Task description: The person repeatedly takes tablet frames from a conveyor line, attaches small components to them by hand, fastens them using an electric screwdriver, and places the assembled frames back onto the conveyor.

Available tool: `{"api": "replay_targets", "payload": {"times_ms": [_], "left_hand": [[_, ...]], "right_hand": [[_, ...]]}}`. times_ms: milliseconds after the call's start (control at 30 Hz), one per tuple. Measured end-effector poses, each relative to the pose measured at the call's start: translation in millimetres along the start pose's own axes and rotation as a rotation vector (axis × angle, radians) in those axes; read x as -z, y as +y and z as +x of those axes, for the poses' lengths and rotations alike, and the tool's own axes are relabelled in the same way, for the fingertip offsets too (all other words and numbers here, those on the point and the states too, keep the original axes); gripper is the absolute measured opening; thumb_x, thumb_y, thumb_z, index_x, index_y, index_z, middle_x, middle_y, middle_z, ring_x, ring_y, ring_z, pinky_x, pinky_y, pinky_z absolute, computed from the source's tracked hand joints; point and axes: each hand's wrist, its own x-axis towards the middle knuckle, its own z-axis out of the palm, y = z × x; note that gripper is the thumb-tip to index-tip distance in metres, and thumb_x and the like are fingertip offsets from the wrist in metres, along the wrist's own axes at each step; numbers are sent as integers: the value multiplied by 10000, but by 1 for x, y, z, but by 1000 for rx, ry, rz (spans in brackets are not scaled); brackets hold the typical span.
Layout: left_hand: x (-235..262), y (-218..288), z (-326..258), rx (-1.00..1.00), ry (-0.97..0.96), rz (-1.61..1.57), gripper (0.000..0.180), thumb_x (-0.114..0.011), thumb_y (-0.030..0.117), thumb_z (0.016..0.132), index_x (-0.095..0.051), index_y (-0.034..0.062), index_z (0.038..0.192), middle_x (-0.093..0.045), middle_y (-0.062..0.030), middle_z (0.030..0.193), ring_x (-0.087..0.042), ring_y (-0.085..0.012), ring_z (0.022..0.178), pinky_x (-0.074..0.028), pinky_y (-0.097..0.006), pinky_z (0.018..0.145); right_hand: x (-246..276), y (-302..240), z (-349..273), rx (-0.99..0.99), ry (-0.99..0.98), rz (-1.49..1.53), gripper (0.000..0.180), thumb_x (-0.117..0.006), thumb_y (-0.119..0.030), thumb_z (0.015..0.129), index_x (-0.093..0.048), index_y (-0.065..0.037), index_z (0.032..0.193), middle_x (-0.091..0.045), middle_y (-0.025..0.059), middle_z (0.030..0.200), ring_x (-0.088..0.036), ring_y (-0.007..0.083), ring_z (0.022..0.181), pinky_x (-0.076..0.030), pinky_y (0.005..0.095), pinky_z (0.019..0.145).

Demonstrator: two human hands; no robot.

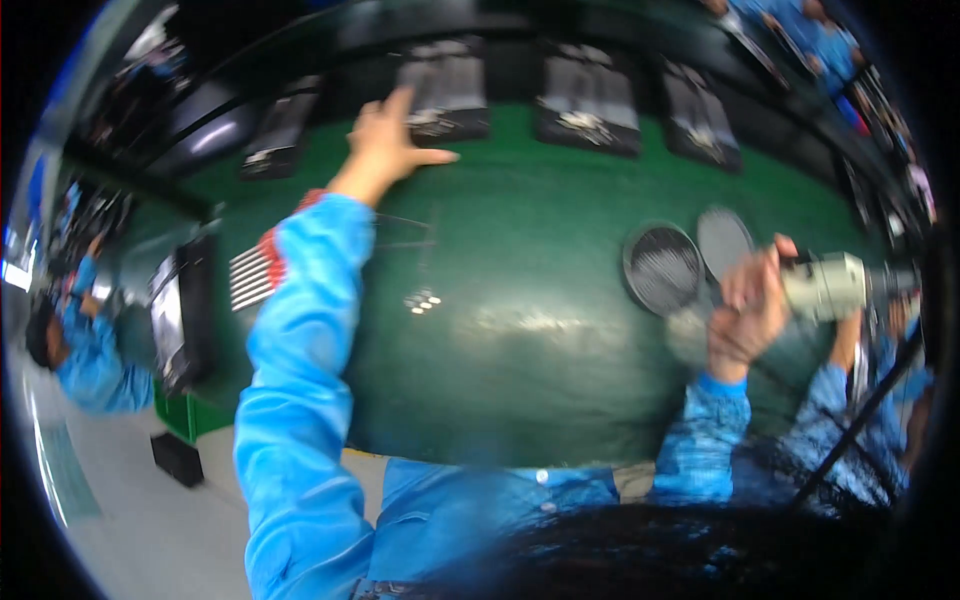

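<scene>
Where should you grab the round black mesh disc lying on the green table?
Probably by the rim of the round black mesh disc, from its left side. It lies flat on the green table, and the right hand with its grey power tool crowds the right side.

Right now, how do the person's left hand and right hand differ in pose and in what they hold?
The left hand is stretched far forward with open fingers, near a black tray; the right hand stays close and high. The left hand holds nothing; the right hand is closed around a pale grey power tool. Both wear bright blue sleeves above the green table.
</scene>
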Motion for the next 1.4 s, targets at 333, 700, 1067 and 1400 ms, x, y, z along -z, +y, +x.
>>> {"api": "replay_targets", "payload": {"times_ms": [333, 700, 1067, 1400], "left_hand": [[-6, 1, 9, 427, -15, -1218, 744, -748, 254, 886, -371, -118, 1408, -514, -289, 1320, -577, -336, 1183, -468, -423, 1051], [64, 73, -111, 571, -98, -1549, 388, -522, 172, 1019, -508, -66, 1324, -590, -158, 1282, -581, -245, 1203, -515, -414, 1018], [66, 130, -246, 715, -522, -1387, 638, -582, 72, 973, -244, -48, 1501, -514, -162, 1360, -593, -200, 1161, -553, -271, 870], [96, 104, -204, 87, -408, -515, 467, -723, -1, 814, -589, 10, 1260, -527, -104, 1074, -478, -163, 806, -413, -274, 676]], "right_hand": [[-18, 38, 4, -33, 16, -94, 294, -625, -11, 850, -537, -22, 1131, -436, 19, 678, -387, 99, 487, -317, 261, 438], [-12, 46, 19, 4, 9, -120, 264, -586, -8, 861, -543, -11, 1122, -433, 28, 651, -403, 111, 462, -314, 267, 419], [-12, 55, 16, -80, -64, -83, 259, -647, 27, 842, -564, 18, 1087, -534, 33, 664, -472, 94, 485, -382, 258, 446], [-16, 54, 12, -126, -84, -240, 278, -617, 11, 835, -538, -8, 1101, -462, 43, 653, -410, 112, 464, -319, 275, 432]]}}
